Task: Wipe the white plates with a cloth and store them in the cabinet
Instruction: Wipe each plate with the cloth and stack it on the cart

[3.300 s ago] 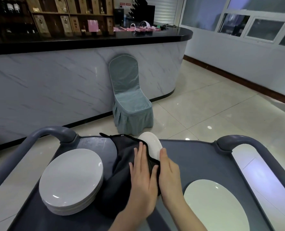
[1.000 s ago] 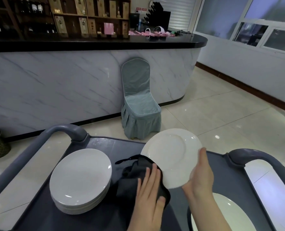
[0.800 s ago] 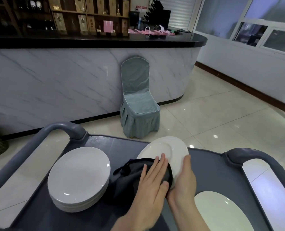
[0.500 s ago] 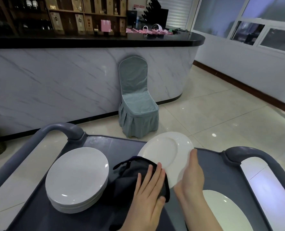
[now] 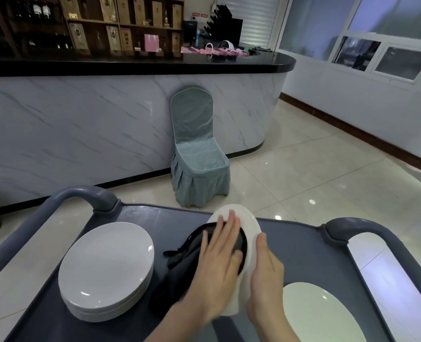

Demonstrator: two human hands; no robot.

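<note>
Your left hand (image 5: 219,255) lies flat, fingers straight and close together, pressing the dark cloth (image 5: 180,267) against the face of the plate (image 5: 252,228). Your right hand (image 5: 266,275) grips that plate by its right rim. The thumb lies along the front edge and the other fingers are hidden behind it. The plate is tilted up on edge over the middle of the cart (image 5: 300,248), its face turned left toward the cloth. You cannot tell whether its lower rim touches the cart, since your hands cover it. Part of the cloth sits bunched under your left palm, and the rest trails down and left onto the cart. To the left, near the cloth but apart from it, a stack (image 5: 106,257) of white plates lies flat on the cart. To the right, just beside your right wrist, a lone plate (image 5: 320,314) lies flat by itself. Grey handles curve up at the cart's far left corner (image 5: 81,193) and far right corner (image 5: 352,225). Beyond the cart a covered chair (image 5: 197,154) stands on the tiled floor (image 5: 315,174), its back against a marble-fronted counter (image 5: 93,124). Behind the counter are shelves (image 5: 106,21) of boxes and bottles.
</note>
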